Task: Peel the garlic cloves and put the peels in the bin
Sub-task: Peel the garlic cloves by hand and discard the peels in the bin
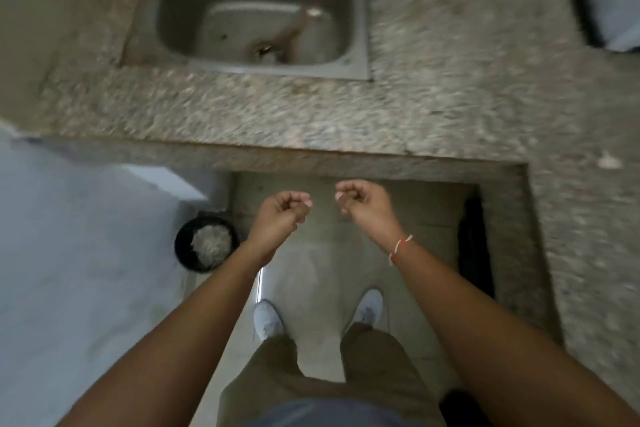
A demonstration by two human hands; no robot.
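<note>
Granite counter fills the upper part of the blurred view, speckled grey-brown and running in an L from the left side across to the right edge, with a steel sink sunk into it near the far side.

Below the counter's front edge, over the tiled floor, both hands are held out side by side, close but apart. The left hand has its fingers curled in toward the thumb, and the right hand is curled the same way; the blur makes it impossible to tell whether either pinches a garlic clove or a scrap of peel, though something pale shows at the fingertips of the right hand. A red and white thread bracelet circles the right wrist.

Left of the left wrist, on the floor by the counter's base, stands a round black bin with a heap of pale peels in it. One small pale scrap lies on the counter near its right edge.

Under the forearms show olive trousers and a pair of white shoes planted on the tiles.
</note>
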